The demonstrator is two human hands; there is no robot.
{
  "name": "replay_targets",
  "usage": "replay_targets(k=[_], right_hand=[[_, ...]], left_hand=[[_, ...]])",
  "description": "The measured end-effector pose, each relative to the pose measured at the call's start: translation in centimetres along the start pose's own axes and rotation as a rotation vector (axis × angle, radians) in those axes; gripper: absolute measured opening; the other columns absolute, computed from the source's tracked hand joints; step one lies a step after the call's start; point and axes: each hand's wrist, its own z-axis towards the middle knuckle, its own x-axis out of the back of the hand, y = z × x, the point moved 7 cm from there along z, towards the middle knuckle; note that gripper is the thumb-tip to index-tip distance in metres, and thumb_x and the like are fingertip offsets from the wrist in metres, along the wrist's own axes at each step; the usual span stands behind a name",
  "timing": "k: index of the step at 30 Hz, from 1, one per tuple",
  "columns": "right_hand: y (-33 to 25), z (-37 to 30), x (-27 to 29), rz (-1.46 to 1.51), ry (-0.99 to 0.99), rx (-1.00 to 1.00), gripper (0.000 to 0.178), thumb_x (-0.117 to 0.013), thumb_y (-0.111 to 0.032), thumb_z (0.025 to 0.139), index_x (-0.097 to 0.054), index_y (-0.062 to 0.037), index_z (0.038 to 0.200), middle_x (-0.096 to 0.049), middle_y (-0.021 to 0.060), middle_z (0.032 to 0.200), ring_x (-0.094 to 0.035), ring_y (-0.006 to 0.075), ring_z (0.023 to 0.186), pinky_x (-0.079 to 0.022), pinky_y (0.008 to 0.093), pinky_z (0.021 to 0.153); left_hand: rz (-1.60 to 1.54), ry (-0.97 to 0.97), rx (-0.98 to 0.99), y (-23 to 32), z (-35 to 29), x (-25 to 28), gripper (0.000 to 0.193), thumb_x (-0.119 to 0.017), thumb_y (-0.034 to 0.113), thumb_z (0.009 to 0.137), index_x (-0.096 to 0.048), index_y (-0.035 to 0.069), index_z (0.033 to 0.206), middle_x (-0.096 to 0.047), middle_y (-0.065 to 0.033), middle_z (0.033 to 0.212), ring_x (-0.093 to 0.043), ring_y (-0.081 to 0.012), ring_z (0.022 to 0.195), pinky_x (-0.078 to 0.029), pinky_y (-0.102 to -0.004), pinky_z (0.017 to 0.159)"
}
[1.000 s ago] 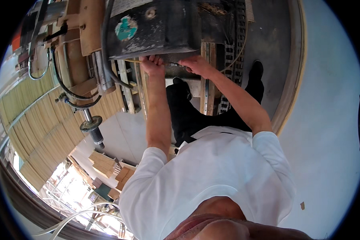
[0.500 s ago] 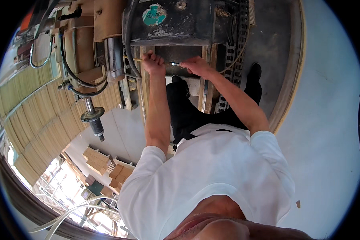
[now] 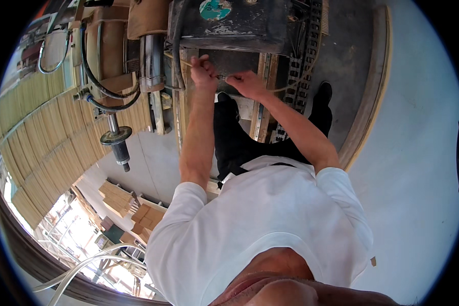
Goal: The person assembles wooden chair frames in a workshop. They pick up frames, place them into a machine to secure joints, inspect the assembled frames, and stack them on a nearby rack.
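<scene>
My left hand (image 3: 204, 74) is closed on a thin yellowish hose (image 3: 186, 62) that runs off to the left behind a thick black cable. My right hand (image 3: 246, 84) pinches the end of another thin hose (image 3: 285, 89), which trails away to the right across the cable chain. Between the two hands shows a small shiny metal fitting (image 3: 221, 77). Fingertips of both hands are close to it; whether the two hose ends are joined there cannot be made out. Both hands are held out in front of a dark machine housing (image 3: 229, 25).
A black cable chain (image 3: 298, 81) runs beside a metal rail (image 3: 261, 97). To the left are a steel cylinder (image 3: 153, 61), black hoses (image 3: 112, 107) and a spindle with a disc (image 3: 116, 136). Pale stacked boards (image 3: 51, 148) stand beyond. Cardboard boxes (image 3: 147, 217) lie farther back.
My hands have come closer together, so the gap around the metal fitting is narrower. The whole view has shifted slightly, with the machine higher in the picture.
</scene>
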Motion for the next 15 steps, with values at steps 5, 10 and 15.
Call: replay_targets(k=[5, 10, 15], right_hand=[[-2.6, -1.6, -0.7, -0.200, 0.125, 0.021, 0.042, -0.054, -0.045, 0.084, -0.069, -0.0067, 0.090, -0.065, 0.0198, 0.078, -0.064, 0.0360, 0.077, -0.049, 0.0431, 0.069], [-4.8, 0.0, -1.7, -0.146, 0.131, 0.002, 0.052, -0.053, -0.051, 0.082, -0.066, -0.0015, 0.072, -0.062, 0.0211, 0.071, -0.062, 0.0383, 0.072, -0.047, 0.0458, 0.064], [-6.7, 1.6, -2.6, -0.115, -0.019, -0.026, 0.059, -0.052, -0.056, 0.082, -0.066, 0.0007, 0.073, -0.061, 0.0220, 0.070, -0.063, 0.0377, 0.076, -0.047, 0.0440, 0.066]], left_hand=[[-0.163, 0.022, 0.146, -1.2, 0.5, 1.6, 0.038, -0.042, 0.042, 0.095, -0.053, 0.010, 0.077, -0.024, 0.0054, 0.053, -0.021, -0.0092, 0.043, -0.016, -0.0258, 0.038], [-0.227, -0.168, -0.009, 1.9, -1.1, 0.7, 0.033, -0.032, 0.028, 0.100, -0.047, 0.013, 0.074, -0.025, 0.0058, 0.052, -0.019, -0.0071, 0.042, -0.015, -0.0237, 0.037], [-0.221, -0.147, -0.064, 5.2, -2.0, -0.7, 0.032, -0.035, 0.027, 0.099, -0.043, 0.012, 0.071, -0.027, 0.0054, 0.053, -0.025, -0.0085, 0.043, -0.021, -0.0241, 0.036]])
